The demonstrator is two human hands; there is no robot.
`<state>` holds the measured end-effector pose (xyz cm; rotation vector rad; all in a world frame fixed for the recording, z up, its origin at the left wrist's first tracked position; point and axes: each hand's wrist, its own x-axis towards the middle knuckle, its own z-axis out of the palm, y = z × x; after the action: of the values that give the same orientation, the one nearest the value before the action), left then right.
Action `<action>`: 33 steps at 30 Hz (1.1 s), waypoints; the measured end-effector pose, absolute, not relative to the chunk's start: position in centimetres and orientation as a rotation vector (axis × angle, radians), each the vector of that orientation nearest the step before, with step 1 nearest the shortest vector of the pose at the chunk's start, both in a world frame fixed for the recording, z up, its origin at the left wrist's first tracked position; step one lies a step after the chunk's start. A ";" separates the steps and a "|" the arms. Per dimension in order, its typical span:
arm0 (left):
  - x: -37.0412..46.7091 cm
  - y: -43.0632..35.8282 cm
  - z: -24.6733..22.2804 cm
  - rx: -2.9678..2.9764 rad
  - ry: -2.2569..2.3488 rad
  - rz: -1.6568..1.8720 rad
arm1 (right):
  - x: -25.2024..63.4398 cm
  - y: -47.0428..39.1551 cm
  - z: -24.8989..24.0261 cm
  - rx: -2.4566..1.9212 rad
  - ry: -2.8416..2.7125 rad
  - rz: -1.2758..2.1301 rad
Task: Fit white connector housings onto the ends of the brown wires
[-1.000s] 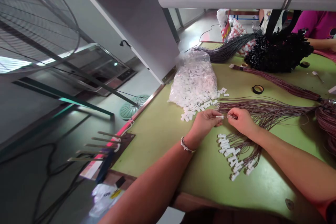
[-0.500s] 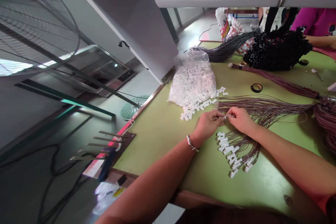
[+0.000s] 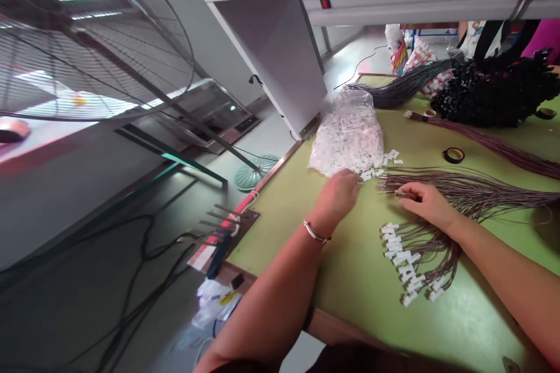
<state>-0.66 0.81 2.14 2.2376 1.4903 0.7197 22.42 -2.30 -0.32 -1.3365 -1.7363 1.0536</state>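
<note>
My left hand [image 3: 339,193] is over the loose white plastic connectors [image 3: 371,174] at the front of a clear plastic bag [image 3: 345,137] filled with more of them. Its fingers are curled together, and what they pinch, if anything, is hidden. To the right, my right hand [image 3: 425,203] is closed, thumb and fingers pinching a thin brown wire [image 3: 399,193] by its end. Just behind it runs a spread bundle of brown wires [image 3: 472,183]. Below it lie several wires ending in white connectors [image 3: 405,262].
A roll of black tape [image 3: 453,155], another reddish-brown wire bundle [image 3: 485,141] and a black heap of parts [image 3: 490,93] lie on the green table [image 3: 280,245]. Metal prongs [image 3: 223,224] stick out at its left edge. A fan [image 3: 96,41] stands at the left.
My hands have separated. The left has moved away from the right to the loose connectors by the bag; the right still pinches near the wire ends. The view has shifted left.
</note>
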 end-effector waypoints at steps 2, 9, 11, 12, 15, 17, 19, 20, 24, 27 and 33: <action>-2.3 2.0 2.2 2.149 1.889 0.795 | 22.5 -2.2 -0.6 -1.354 -1.692 1.067; -3.3 3.5 0.0 1.809 2.018 0.690 | 22.3 -2.1 -1.3 -1.367 -1.629 1.045; -2.7 3.3 -0.4 1.709 1.909 0.719 | 22.3 -2.2 -1.3 -1.359 -1.639 1.042; -2.5 3.1 -0.3 1.671 1.873 0.717 | 22.3 -2.3 -1.3 -1.358 -1.627 1.042; -2.3 2.5 0.6 1.732 1.892 0.743 | 22.3 -2.4 -1.2 -1.371 -1.534 1.064; -2.3 2.1 1.4 1.888 1.938 0.872 | 22.2 -2.4 -1.2 -1.386 -1.504 1.074; -1.9 1.7 1.9 2.063 1.822 0.967 | 22.1 -2.3 -1.2 -1.387 -1.540 1.047; -1.6 1.5 1.9 2.154 1.700 0.958 | 22.0 -2.3 -1.2 -1.382 -1.567 1.021; 0.3 1.1 0.9 2.449 1.365 0.695 | 21.8 -2.2 -1.4 -1.374 -1.619 0.890; 1.2 1.2 0.1 2.520 1.417 0.563 | 21.8 -2.2 -1.5 -1.397 -1.638 0.862; 1.3 1.2 0.0 2.507 1.400 0.643 | 21.8 -2.2 -1.6 -1.406 -1.628 0.872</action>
<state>1.30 1.21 -0.02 2.5072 1.3999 0.6432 21.81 -2.18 -1.58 -1.4064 -1.6284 0.8715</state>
